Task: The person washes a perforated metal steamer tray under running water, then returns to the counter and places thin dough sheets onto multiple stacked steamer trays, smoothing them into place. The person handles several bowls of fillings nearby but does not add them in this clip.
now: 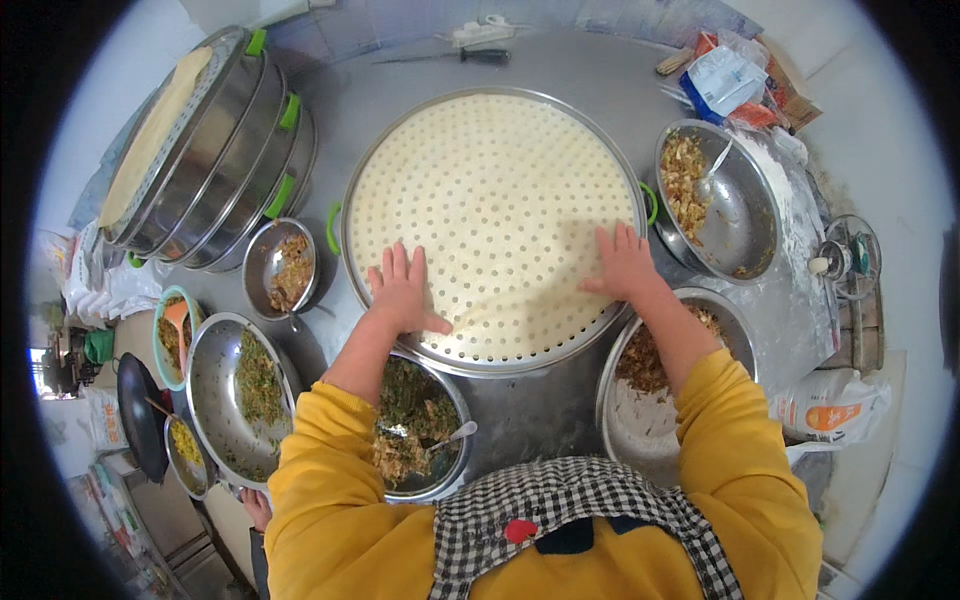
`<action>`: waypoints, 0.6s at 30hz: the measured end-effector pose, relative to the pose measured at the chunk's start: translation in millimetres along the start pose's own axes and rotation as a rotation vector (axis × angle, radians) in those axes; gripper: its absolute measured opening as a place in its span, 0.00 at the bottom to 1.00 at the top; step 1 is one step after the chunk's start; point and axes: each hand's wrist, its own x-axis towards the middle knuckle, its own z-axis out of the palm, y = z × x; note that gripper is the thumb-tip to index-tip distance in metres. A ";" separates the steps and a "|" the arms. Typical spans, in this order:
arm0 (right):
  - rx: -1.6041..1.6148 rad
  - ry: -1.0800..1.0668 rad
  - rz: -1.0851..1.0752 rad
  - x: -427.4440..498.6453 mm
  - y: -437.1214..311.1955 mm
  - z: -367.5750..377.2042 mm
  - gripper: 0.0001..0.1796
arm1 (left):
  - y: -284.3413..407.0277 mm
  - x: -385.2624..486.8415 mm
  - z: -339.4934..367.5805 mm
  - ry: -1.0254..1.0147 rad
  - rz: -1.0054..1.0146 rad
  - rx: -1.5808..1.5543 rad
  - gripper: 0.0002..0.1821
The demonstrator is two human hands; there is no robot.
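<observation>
A round metal steamer tier [628, 166] with green handles lies in front of me, its perforated plate covered by a thin cream steamer cloth [487, 202]. The plate's holes show through as grey dots, while a row along the near rim is bare. My left hand [401, 292] rests on the cloth at the near left, fingers spread and thumb pointing inward. On the near right side, my right hand [624, 266] also touches the cloth with its fingers apart. Neither hand holds anything. A slight fold runs across the cloth between them.
Stacked steamer tiers [217, 157] stand at left. Steel bowls of filling surround the tray: small [255, 262], greens [217, 397], mixed [450, 480], right [739, 202], and one under my right forearm [630, 442]. A screwdriver-like tool [484, 57] lies behind. Another person's hand [256, 510] shows lower left.
</observation>
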 end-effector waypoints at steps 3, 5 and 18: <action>0.056 0.098 -0.102 -16.4 -31.2 -15.6 0.51 | 28.7 -2.7 -4.2 0.030 0.038 -0.114 0.71; 0.154 0.120 -0.211 -30.3 -61.6 -12.2 0.49 | 54.5 -4.6 2.0 0.147 0.087 -0.257 0.67; -0.008 -0.220 -0.460 -116.8 -54.2 10.2 0.41 | 57.8 -84.9 47.0 -0.188 0.537 -0.091 0.43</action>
